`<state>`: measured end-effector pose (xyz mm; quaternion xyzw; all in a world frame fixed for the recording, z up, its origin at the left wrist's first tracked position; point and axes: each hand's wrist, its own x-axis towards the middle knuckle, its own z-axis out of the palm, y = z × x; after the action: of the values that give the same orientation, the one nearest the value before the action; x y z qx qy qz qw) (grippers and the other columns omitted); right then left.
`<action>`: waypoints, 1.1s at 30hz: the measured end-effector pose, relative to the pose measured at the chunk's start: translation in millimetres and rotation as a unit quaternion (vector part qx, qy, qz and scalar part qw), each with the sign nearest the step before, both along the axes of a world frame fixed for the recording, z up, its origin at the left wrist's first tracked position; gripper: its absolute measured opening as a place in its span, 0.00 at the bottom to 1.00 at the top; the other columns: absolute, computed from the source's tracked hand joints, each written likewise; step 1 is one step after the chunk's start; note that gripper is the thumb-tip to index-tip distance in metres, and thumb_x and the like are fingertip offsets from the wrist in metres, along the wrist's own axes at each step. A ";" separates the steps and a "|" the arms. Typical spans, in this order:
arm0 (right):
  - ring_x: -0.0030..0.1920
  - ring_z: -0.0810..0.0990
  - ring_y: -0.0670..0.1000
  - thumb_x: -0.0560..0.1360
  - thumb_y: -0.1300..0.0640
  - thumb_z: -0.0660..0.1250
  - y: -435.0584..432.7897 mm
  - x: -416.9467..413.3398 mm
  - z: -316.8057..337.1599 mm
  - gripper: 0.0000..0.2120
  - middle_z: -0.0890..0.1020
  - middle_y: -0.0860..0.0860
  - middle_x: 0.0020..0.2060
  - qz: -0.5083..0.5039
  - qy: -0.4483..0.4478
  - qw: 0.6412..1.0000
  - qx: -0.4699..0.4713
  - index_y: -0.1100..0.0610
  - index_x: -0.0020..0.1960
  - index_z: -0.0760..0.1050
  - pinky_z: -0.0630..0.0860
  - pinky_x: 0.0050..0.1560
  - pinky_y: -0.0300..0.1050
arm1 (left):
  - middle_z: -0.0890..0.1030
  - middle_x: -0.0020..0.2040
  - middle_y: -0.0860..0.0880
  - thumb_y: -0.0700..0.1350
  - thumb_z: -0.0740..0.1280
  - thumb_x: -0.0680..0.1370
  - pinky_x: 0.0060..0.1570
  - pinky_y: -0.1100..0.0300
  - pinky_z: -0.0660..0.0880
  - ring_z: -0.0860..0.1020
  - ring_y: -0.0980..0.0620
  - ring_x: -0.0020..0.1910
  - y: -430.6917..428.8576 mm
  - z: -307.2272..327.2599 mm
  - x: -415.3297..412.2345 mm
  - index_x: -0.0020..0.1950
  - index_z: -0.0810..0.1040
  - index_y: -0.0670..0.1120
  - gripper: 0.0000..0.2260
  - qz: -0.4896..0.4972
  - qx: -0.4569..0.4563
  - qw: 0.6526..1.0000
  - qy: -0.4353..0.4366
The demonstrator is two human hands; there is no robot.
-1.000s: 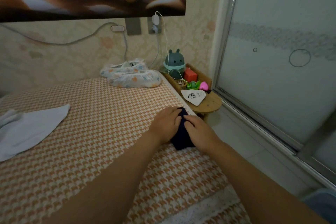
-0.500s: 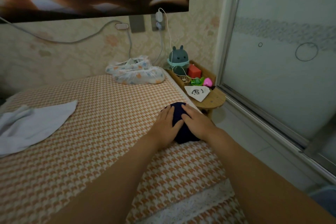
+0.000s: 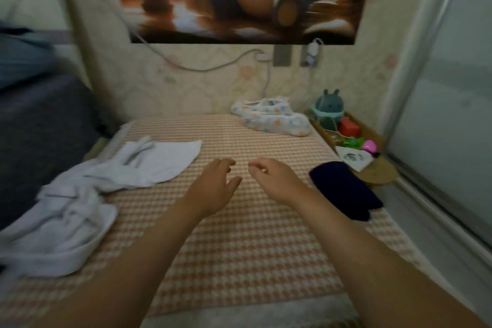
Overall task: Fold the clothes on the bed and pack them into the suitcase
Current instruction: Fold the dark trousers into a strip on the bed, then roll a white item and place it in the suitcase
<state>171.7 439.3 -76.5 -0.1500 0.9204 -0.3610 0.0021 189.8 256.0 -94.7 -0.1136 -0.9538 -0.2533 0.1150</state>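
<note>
A folded dark navy garment (image 3: 343, 189) lies at the right edge of the bed (image 3: 239, 247), which has an orange and white houndstooth cover. A crumpled white garment (image 3: 87, 194) is spread over the bed's left side. My left hand (image 3: 215, 184) and my right hand (image 3: 274, 178) hover side by side above the middle of the bed, fingers loosely curled, holding nothing. Both hands are apart from the navy garment and the white one. No suitcase is in view.
A patterned white bundle (image 3: 274, 117) lies at the head of the bed by the wall. A small wooden shelf (image 3: 378, 173) with toys and a paper stands to the right. A sliding glass door (image 3: 447, 114) runs along the right. Dark bedding (image 3: 40, 128) is at left.
Both hands have let go of the navy garment and moved left to the middle of the bed. The view has swung left, bringing more of the white garment into sight.
</note>
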 end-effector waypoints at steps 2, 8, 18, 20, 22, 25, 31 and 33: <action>0.60 0.77 0.47 0.80 0.41 0.59 -45.2 4.9 -13.2 0.19 0.78 0.45 0.63 0.025 -0.008 0.999 0.025 0.47 0.67 0.75 0.74 0.59 0.44 | 0.73 0.61 0.49 0.54 0.62 0.80 0.59 0.56 0.70 0.72 0.50 0.60 -56.5 0.8 16.9 0.69 0.70 0.48 0.19 0.040 -0.019 0.999 -0.004; 0.70 0.70 0.52 0.79 0.45 0.61 -190.2 26.4 -46.2 0.24 0.70 0.51 0.72 0.145 -0.007 0.985 0.094 0.50 0.73 0.69 0.68 0.70 0.49 | 0.71 0.65 0.47 0.62 0.60 0.74 0.63 0.50 0.68 0.69 0.44 0.65 -206.8 -13.3 63.2 0.69 0.69 0.50 0.27 0.171 -0.100 0.978 -0.064; 0.78 0.51 0.59 0.79 0.48 0.65 -328.7 -17.0 -64.7 0.40 0.41 0.54 0.80 0.199 0.085 0.964 0.156 0.42 0.79 0.42 0.60 0.73 0.60 | 0.48 0.78 0.52 0.61 0.61 0.73 0.73 0.42 0.50 0.51 0.41 0.76 -287.8 -20.0 67.8 0.77 0.49 0.57 0.36 0.306 -0.054 0.947 -0.076; 0.75 0.60 0.63 0.78 0.49 0.66 -342.0 -27.1 -63.0 0.45 0.43 0.56 0.80 0.222 0.080 0.962 0.140 0.37 0.75 0.32 0.67 0.69 0.60 | 0.59 0.76 0.48 0.57 0.64 0.75 0.68 0.47 0.66 0.65 0.43 0.71 -295.2 -19.3 66.2 0.77 0.58 0.55 0.32 0.269 0.016 0.958 -0.100; 0.69 0.71 0.63 0.78 0.50 0.67 -352.6 -35.6 -60.5 0.48 0.57 0.61 0.78 0.238 0.059 0.953 0.180 0.37 0.71 0.25 0.70 0.67 0.59 | 0.65 0.75 0.47 0.51 0.65 0.79 0.66 0.51 0.70 0.69 0.45 0.68 -293.9 -13.3 64.9 0.76 0.63 0.50 0.26 0.220 0.064 0.969 -0.088; 0.67 0.74 0.59 0.79 0.46 0.65 -349.2 -40.0 -47.8 0.41 0.69 0.57 0.73 0.216 0.075 0.916 0.329 0.45 0.80 0.41 0.70 0.67 0.55 | 0.72 0.70 0.47 0.42 0.66 0.78 0.65 0.56 0.69 0.72 0.47 0.66 -286.5 -2.7 64.0 0.73 0.69 0.47 0.23 0.164 0.038 0.982 -0.087; 0.54 0.78 0.55 0.79 0.49 0.63 -258.0 -38.6 -9.9 0.14 0.77 0.52 0.56 0.102 0.232 0.912 0.321 0.54 0.60 0.76 0.70 0.47 0.45 | 0.79 0.58 0.45 0.35 0.66 0.74 0.57 0.65 0.66 0.75 0.47 0.58 -258.1 14.5 59.4 0.60 0.81 0.46 0.16 0.036 0.048 0.993 0.103; 0.42 0.79 0.58 0.74 0.51 0.66 -218.7 -36.8 0.0 0.09 0.79 0.54 0.45 0.060 0.319 0.903 0.280 0.56 0.48 0.78 0.72 0.39 0.47 | 0.78 0.56 0.46 0.39 0.65 0.74 0.56 0.62 0.69 0.74 0.49 0.55 -237.6 20.4 49.7 0.59 0.81 0.46 0.14 -0.008 0.033 0.982 0.183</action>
<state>135.0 220.6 -76.6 -0.3051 0.9243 -0.0205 -0.2284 239.5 18.4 -74.3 -0.1620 -0.9066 -0.2606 0.2897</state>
